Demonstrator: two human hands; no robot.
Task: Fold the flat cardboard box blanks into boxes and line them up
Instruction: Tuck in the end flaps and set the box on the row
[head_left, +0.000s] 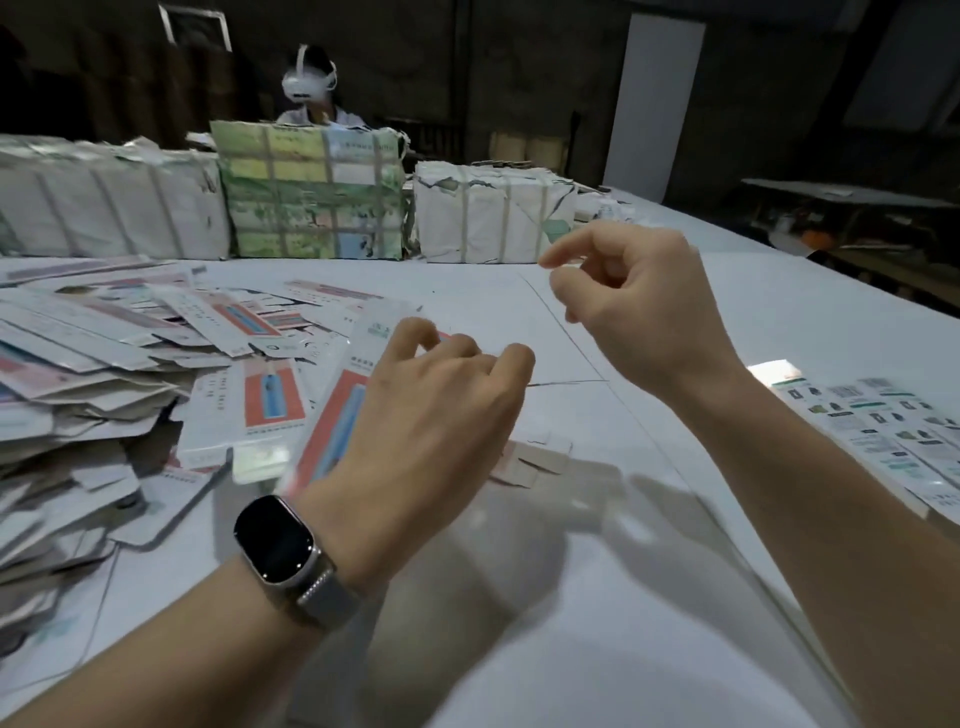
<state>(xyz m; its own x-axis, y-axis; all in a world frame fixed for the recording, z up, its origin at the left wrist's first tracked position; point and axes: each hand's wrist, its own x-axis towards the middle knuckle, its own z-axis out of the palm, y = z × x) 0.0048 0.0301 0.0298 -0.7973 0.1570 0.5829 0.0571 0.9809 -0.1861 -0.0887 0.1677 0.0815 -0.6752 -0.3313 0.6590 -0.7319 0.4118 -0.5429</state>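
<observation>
head view: left grip (436, 395) holds a glossy, blurred flat box blank (343, 400); right grip (634, 296) loosely curled, empty.

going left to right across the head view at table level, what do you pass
Heap of flat blanks → left hand over a blurred red-and-blue blank → right hand, raised and holding nothing → row of printed white pieces at the table's right edge.

Three strapped wrapped bundles (311, 192) line the white table's (675, 571) far edge.
</observation>
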